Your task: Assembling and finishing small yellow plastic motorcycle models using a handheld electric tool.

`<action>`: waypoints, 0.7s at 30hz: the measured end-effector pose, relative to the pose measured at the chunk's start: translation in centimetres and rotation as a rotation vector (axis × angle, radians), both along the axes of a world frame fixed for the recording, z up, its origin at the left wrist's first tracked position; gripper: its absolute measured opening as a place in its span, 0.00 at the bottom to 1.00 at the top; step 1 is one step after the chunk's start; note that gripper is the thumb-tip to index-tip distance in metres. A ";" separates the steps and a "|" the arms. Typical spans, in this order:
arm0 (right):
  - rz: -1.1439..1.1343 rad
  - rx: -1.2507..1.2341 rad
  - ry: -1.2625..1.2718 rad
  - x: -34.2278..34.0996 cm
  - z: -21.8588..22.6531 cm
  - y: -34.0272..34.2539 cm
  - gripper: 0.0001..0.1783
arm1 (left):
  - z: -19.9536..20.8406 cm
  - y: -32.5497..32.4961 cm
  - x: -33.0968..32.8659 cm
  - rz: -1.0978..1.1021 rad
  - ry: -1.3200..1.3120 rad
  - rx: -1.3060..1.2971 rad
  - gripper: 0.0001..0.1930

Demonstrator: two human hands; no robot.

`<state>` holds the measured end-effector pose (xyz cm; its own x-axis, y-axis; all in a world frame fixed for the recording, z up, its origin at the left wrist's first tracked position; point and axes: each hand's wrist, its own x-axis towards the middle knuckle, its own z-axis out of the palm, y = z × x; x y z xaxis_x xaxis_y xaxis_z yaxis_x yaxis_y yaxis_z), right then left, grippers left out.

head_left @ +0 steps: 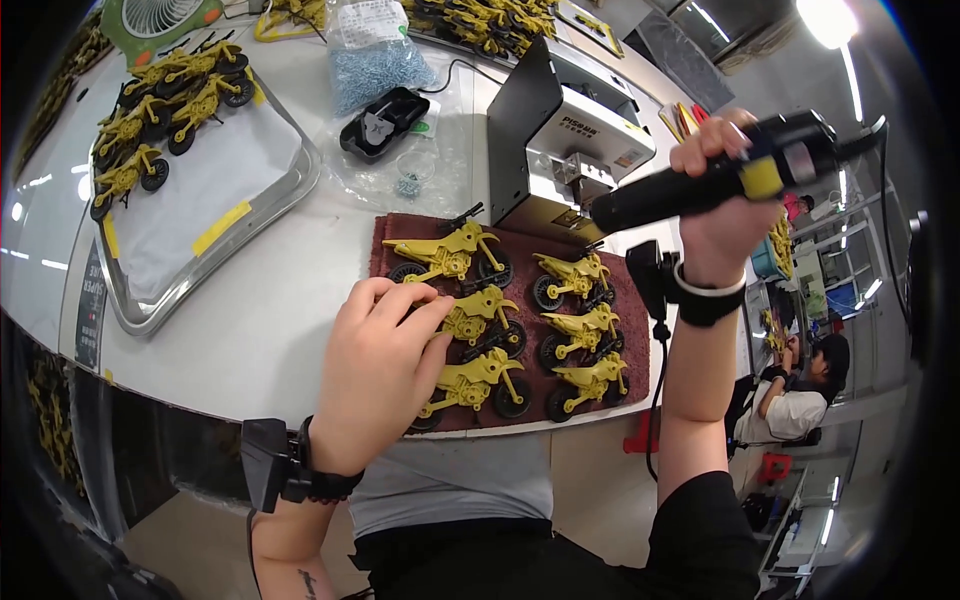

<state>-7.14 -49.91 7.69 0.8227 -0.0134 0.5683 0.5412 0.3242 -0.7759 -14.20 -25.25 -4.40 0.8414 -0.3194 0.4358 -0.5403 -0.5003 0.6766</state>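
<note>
The right hand (pixel 735 190) is clenched around a black power screwdriver (pixel 650 198), its long axis nearly crosswise, tip leftward beside a black-and-white machine (pixel 565 150). The left hand (pixel 385 350) curls over one yellow toy motorcycle (pixel 475 315); whether it pinches it, I cannot tell. That motorcycle's long axis runs left to right, fork pointing right, away from the palm. Beneath lies a dark red mat (pixel 638 345) on a white table (pixel 230 370); right of both hands, one co-worker (pixel 795 410) sits in the room. Six motorcycles occupy the mat, three per column.
</note>
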 end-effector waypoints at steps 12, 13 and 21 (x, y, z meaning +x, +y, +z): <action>0.122 -0.153 0.201 -7.2 -2.1 7.9 0.16 | 0.1 -0.3 0.5 -0.035 -0.007 0.094 0.14; 0.149 -0.116 0.246 -7.1 -2.3 7.9 0.16 | 0.0 -0.3 0.5 -0.032 -0.005 0.103 0.14; 0.144 -0.269 0.239 -7.2 -2.7 8.5 0.20 | -0.4 -0.6 0.3 -0.015 -0.032 0.084 0.14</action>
<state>-14.35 -41.45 5.00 0.9149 0.2355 0.3279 0.2989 0.1510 -0.9423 -13.93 -25.83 -4.77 0.8222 -0.3686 0.4337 -0.5691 -0.5464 0.6145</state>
